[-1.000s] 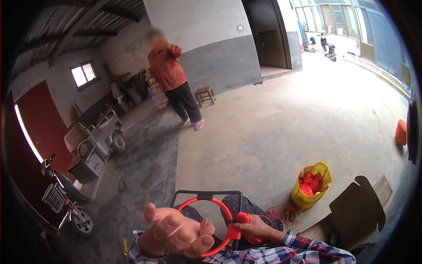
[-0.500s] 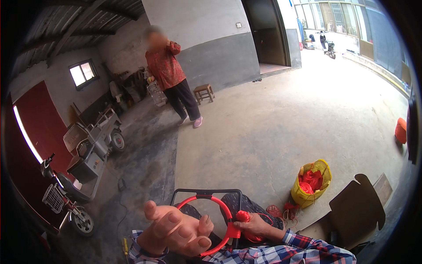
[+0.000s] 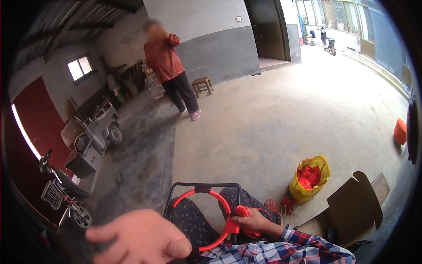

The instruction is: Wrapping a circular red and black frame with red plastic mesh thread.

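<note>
A black squared frame (image 3: 208, 185) rests on my lap, with a ring (image 3: 223, 201) inside it largely wrapped in red cord. At the ring's right side my right hand (image 3: 260, 221) is closed around a bundle of red cord (image 3: 241, 211). A strand of that cord loops over the back of the hand, and more red hangs beneath it. My left hand (image 3: 143, 235) is raised close to the camera, left of the ring, its fingers spread and somewhat blurred. Nothing shows in it, and it covers the frame's lower left part.
A yellow bag (image 3: 302, 191) of red material stands on the floor ahead right, beside a brown panel (image 3: 355, 207). A person in a red top (image 3: 165, 61) stands farther off, near a wooden stool (image 3: 202, 85). An electric bike (image 3: 66, 187) and a cargo tricycle (image 3: 90, 141) are at left.
My left hand has moved down and left, away from the ring, uncovering more of it. My right hand stays closed on the red cord. The view has shifted slightly.
</note>
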`<state>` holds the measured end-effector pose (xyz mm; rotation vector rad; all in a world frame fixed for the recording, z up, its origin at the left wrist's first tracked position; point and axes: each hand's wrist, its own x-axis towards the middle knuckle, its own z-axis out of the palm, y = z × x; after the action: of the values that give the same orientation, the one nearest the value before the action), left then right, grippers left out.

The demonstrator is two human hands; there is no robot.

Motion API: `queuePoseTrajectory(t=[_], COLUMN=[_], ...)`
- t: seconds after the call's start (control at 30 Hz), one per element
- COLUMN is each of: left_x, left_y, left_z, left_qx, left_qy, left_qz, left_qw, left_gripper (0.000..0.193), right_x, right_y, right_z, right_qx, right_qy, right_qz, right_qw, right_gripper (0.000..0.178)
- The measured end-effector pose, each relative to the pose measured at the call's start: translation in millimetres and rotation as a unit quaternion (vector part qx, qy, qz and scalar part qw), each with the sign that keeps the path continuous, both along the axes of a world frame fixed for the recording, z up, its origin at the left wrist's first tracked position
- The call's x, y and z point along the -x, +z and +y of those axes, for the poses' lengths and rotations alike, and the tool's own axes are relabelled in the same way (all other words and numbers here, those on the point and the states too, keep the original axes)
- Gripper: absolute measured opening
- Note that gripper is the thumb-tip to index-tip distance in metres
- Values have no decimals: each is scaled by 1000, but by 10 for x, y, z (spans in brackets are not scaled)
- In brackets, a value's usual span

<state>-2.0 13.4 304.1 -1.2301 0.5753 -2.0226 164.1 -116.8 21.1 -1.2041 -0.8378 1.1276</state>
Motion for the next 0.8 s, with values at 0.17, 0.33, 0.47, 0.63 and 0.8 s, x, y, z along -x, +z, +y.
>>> queuePoseTrajectory(t=[0.17,0.33,0.47,0.63,0.8], left_x=[44,49,53,39,24], left_y=[-220,-397,-452,-432,-453], left_z=[-11,-149,-140,-138,-131], left_qx=[203,121,183,160,165], left_qy=[79,135,185,188,187], left_qz=[195,274,340,328,327], left_qw=[956,944,904,912,911], left_gripper=[49,35,23,23,25], right_x=[-26,-28,-30,-10,-8], right_y=[-30,-142,-122,-19,-89], right_z=[-10,-8,-1,-20,-1], right_qx=[43,15,19,20,25], right_qy=[1,-4,4,1,6], right_qz=[-62,-36,-45,-16,1], right_qw=[997,999,999,1000,1000], right_gripper=[27,32,32,31,30])
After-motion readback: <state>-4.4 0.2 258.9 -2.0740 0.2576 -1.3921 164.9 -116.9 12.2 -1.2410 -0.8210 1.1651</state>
